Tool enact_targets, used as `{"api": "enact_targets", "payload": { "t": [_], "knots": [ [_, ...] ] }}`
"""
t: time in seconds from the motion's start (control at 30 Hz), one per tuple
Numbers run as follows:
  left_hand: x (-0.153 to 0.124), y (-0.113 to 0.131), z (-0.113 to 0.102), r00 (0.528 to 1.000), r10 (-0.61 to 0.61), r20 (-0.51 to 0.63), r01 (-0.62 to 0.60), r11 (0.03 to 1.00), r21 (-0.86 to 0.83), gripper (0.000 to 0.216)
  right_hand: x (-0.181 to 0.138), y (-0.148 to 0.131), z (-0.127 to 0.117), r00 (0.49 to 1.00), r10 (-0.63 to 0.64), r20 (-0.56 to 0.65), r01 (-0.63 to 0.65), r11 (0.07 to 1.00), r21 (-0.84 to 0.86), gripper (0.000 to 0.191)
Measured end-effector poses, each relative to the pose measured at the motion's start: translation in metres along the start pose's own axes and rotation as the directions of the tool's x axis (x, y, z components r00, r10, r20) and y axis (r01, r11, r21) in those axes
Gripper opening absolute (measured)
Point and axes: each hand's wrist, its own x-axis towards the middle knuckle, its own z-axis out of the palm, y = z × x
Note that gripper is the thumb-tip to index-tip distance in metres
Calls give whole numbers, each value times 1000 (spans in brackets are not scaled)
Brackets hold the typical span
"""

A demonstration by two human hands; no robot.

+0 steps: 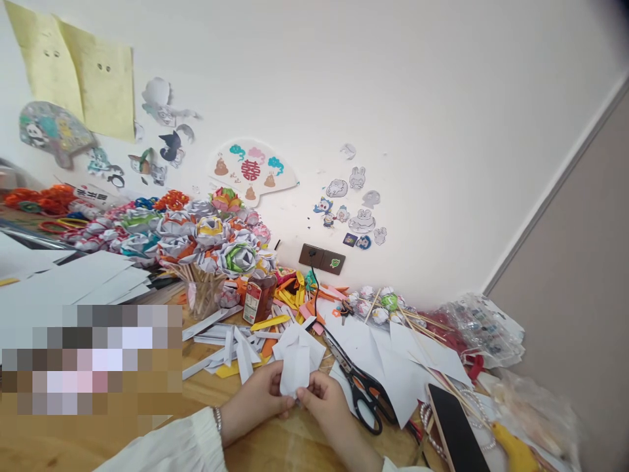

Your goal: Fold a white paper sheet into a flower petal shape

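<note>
A folded piece of white paper (295, 368) is held upright between my two hands, low in the middle of the head view. The fingers of my left hand (265, 394) pinch its left and lower edge. My right hand (323, 398) pinches the lower right corner, thumb in front. Just right of my right hand lie black-handled scissors (361, 383), blades pointing up and left. Folded white paper strips (243, 351) lie behind my left hand, and white paper sheets (378, 351) are spread beyond the scissors.
Many paper flowers (211, 229) are piled along the wall. A cup of sticks (202, 295) and a bottle with a red label (259, 298) stand before them. To the right are a phone (455, 426), a yellow tool (514, 449) and plastic bags (484, 324). A pixelated patch hides the left.
</note>
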Motion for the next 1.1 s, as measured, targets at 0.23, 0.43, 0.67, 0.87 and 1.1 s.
{"api": "enact_targets", "payload": {
  "t": [0.23,0.43,0.67,0.87,1.1],
  "knots": [
    [-2,0,2,1000,6,-13,-6,1000,0,27,-1,-5,2,1000,18,-23,-18,1000,-23,25],
    [-2,2,3,1000,9,-25,-8,1000,21,24,-1,-7,3,999,27,-28,-28,999,-42,24],
    [-1,0,4,999,-12,-46,14,999,42,26,0,-7,3,999,31,-32,-33,998,-49,23],
    [-1,1,4,999,-7,-51,9,999,46,26,-1,-8,4,998,36,-43,-40,996,-83,22],
    [-3,0,4,998,-2,-69,6,998,56,26,0,-1,3,998,28,-47,-32,995,-99,29]
  ]
}}
